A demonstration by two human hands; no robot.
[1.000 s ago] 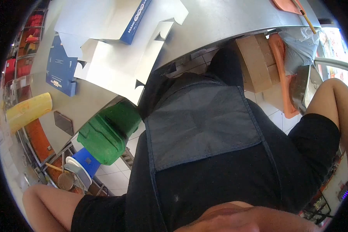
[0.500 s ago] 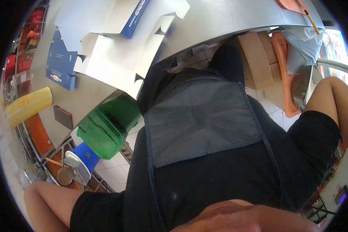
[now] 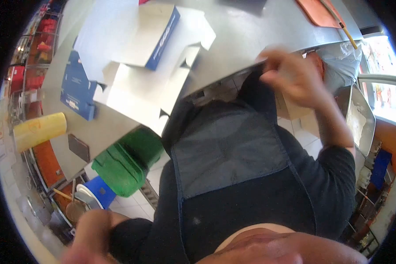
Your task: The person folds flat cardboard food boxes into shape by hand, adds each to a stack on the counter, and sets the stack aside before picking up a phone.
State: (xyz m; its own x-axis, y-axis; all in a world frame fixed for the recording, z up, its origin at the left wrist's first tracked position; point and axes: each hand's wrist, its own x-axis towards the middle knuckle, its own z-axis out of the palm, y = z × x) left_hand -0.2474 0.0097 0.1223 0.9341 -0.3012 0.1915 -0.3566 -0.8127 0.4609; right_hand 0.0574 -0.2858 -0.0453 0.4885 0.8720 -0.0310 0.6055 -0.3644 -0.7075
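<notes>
My right hand point(image 3: 292, 79) is raised over the front edge of the metal table, slightly blurred, its thumb and index finger apart with nothing between them. At the lower left edge, my left hand point(image 3: 81, 255) is a blur and its fingers cannot be made out. On the metal table point(image 3: 233, 37) sits a partly folded white and blue cardboard box point(image 3: 149, 42), touched by neither hand. Under it spreads another white sheet point(image 3: 138, 94) with cut notches, and a blue printed panel point(image 3: 77, 90) stands to its left.
A yellow roll point(image 3: 40, 130) and a dark flat object point(image 3: 78, 147) lie at the left. Below the table edge are a green bin point(image 3: 123, 169) and a blue bucket point(image 3: 102, 191). An orange board point(image 3: 319, 13) is at the upper right, near a plastic bag point(image 3: 341, 64).
My right hand has come into view and swung up over the table edge. The left forearm has shifted, bringing a blurred hand in at the lower left. The view has tilted slightly.
</notes>
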